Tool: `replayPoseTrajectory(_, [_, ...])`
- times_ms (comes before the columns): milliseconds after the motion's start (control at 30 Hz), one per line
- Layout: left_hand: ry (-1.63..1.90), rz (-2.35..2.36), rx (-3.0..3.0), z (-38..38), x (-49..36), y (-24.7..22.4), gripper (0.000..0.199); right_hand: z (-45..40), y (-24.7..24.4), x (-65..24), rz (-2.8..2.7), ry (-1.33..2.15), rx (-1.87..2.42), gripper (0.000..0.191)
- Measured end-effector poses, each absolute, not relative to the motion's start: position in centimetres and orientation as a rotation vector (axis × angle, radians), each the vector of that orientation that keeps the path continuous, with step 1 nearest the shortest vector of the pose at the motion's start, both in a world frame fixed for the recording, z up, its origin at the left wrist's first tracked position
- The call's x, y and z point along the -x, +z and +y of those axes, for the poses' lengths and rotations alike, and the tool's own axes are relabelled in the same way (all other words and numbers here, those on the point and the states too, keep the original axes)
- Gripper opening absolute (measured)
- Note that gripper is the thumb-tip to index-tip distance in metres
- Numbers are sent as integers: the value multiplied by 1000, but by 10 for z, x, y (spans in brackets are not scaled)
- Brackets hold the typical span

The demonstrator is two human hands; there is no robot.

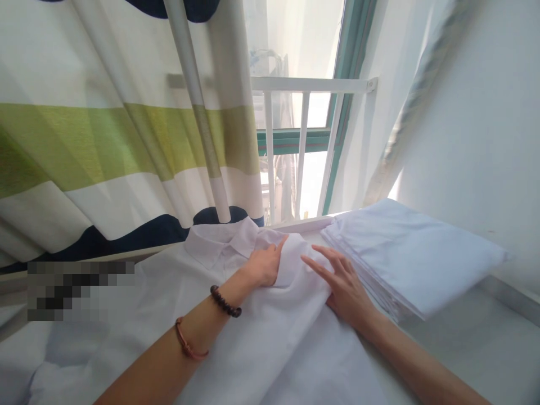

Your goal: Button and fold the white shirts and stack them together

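A white collared shirt (236, 337) lies spread in front of me, its collar (206, 247) towards the window side. My left hand (265, 265) is at the shirt just right of the collar, one finger stretched out and the others curled into the cloth, closed on it. Exactly what those curled fingers pinch is partly hidden. On the shirt's right edge rests my right hand (343, 281), open, with its fingers stretched and apart. A beaded bracelet (225, 302) and a reddish cord bracelet (188, 343) are on my left wrist and forearm.
To the right of the shirt is a stack of folded white cloth (413, 247), beside the white wall (485, 140). A striped curtain (126, 129) hangs behind on the left. White railing (312, 84) crosses the window. A blurred patch covers something at left.
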State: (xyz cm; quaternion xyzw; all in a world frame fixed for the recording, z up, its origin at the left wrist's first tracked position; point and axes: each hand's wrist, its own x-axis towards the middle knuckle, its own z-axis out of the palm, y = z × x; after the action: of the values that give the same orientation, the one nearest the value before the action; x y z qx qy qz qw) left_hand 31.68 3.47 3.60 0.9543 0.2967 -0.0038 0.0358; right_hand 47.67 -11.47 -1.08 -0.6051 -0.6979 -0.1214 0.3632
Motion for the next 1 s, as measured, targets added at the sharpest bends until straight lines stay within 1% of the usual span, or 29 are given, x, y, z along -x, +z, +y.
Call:
replayPoseTrajectory(67, [39,886,-2932,31,-307,28,74,-118,-6,-478,-1926,-431,1532,48])
replayPoseTrajectory(133, [72,866,-2922,30,-298,22,52,-120,0,-484,-1921,-439,1547,40])
replayPoseTrajectory(167, [86,852,-2912,31,-295,20,46,-121,3,-489,-1890,-413,1579,37])
replayPoseTrajectory(200, [92,832,-2899,32,-292,20,44,-122,5,-495,-1851,-385,1632,36])
replayPoseTrajectory(267, [84,775,-2863,35,-289,21,51,-123,10,-507,-1771,-376,1771,40])
replayPoseTrajectory(300, [85,742,-2836,36,-289,23,54,-123,12,-511,-1744,-402,1837,46])
replayPoseTrajectory(367, [137,677,-2790,34,-290,25,57,-124,17,-513,-1765,-471,1894,65])
replayPoseTrajectory(433, [257,643,-2812,30,-294,24,52,-122,20,-506,-1903,-490,1835,84])
replayPoseTrajectory(467, [317,626,-2856,27,-296,21,47,-121,20,-501,-1993,-471,1786,88])
replayPoseTrajectory(500, [360,608,-2909,25,-298,18,43,-119,20,-495,-2074,-438,1741,88])
replayPoseTrajectory(533, [378,583,-2957,23,-300,14,40,-117,19,-491,-2131,-397,1707,82])
replayPoseTrajectory(600, [353,528,-3005,24,-303,5,39,-113,17,-486,-2119,-317,1686,66])
replayPoseTrajectory(633, [327,505,-3010,25,-304,1,41,-112,17,-487,-2052,-283,1693,61])
replayPoseTrajectory(700, [258,484,-3027,31,-304,-6,51,-113,19,-494,-1847,-251,1732,55])
replayPoseTrajectory(833, [81,495,-3082,39,-303,-11,72,-122,37,-518,-1446,-383,1873,46])
replayPoseTrajectory(900, [37,501,-3094,40,-304,-11,75,-126,47,-530,-1305,-442,1935,42])
replayPoseTrajectory(1000, [28,498,-3111,40,-304,-13,72,-129,57,-544,-1204,-331,2003,35])
